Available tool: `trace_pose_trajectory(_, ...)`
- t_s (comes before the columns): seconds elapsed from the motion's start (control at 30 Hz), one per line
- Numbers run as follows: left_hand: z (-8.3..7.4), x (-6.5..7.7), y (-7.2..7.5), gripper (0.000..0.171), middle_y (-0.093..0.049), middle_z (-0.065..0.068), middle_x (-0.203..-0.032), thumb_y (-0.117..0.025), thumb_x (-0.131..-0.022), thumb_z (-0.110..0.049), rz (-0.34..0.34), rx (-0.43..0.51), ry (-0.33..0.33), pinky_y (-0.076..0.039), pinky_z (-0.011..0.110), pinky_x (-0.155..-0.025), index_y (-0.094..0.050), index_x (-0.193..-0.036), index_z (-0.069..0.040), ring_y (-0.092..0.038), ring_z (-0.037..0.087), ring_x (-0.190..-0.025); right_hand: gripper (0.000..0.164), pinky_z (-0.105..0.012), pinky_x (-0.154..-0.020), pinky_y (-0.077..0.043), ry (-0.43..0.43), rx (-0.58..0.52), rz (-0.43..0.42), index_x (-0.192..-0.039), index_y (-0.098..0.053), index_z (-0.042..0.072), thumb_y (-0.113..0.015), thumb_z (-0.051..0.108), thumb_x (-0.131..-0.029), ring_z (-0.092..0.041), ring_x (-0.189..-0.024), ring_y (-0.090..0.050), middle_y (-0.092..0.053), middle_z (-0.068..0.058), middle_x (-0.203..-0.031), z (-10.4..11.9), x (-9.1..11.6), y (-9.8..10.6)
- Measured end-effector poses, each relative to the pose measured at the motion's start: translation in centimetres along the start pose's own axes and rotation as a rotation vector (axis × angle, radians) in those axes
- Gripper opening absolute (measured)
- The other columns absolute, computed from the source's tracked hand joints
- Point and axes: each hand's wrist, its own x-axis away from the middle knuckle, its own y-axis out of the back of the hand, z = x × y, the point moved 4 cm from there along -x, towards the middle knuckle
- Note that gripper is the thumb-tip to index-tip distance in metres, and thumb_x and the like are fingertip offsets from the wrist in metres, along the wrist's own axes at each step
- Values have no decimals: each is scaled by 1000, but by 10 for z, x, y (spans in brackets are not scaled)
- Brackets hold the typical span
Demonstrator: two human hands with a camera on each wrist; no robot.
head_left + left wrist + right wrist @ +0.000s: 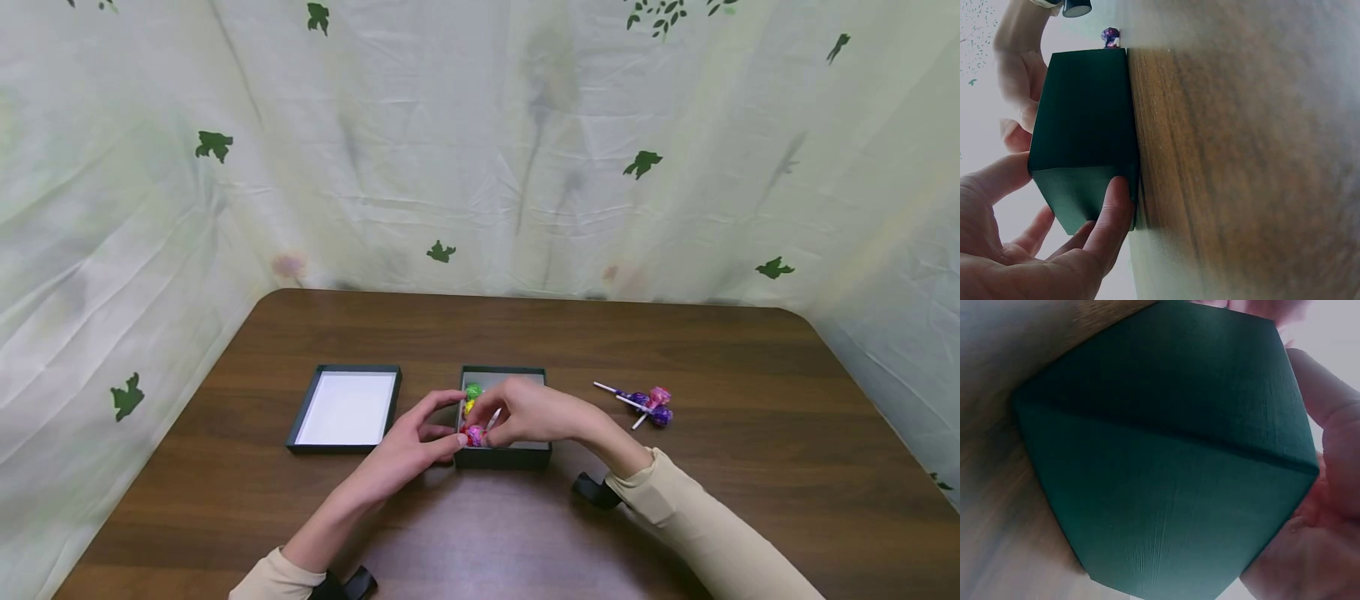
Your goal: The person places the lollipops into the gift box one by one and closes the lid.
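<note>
An open-topped dark green box (504, 458) with a pale inside stands mid-table. My left hand (412, 437) holds its left end, thumb at the near rim and fingers along the side; the left wrist view shows those fingers (1116, 206) against the green wall. Over the box, my right hand (532, 412) pinches a pink-wrapped lollipop (476, 436) beside the near-left corner, its white stick slanting up by the fingers. Behind it inside lie a green lollipop (472, 391) and a yellow one (469, 407), partly covered by the hand.
Left of the box lies its lid (348, 408), white inside facing up. To the right, several purple and pink lollipops (651, 406) lie in a loose pile with crossed sticks. A pale leaf-patterned curtain (480, 150) hangs behind the brown wooden table (712, 358).
</note>
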Motion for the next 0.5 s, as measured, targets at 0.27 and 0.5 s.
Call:
trace_pose_trajectory(0.27,0,-1,-1,55,-41,3,-148,-69,-91,-14,-2,-1,-12,-55,40,-82,-47,-142,-20,-60,27,-113,22,-24,-68,-53,-31,46,38,-101,-73,13,-72,1,-83,-6,-82,-65,-69,6,-87,-2,-6,-4)
trace_pose_trajectory(0.5,-1,1,-1,55,-41,3,-149,-70,-92,-16,-4,0,-9,-56,41,-82,-47,-142,-20,-60,28,-113,19,-22,-71,-52,-35,110,-20,-95,-73,17,-77,3,-82,-5,-79,-64,-69,7,-84,0,-7,-8)
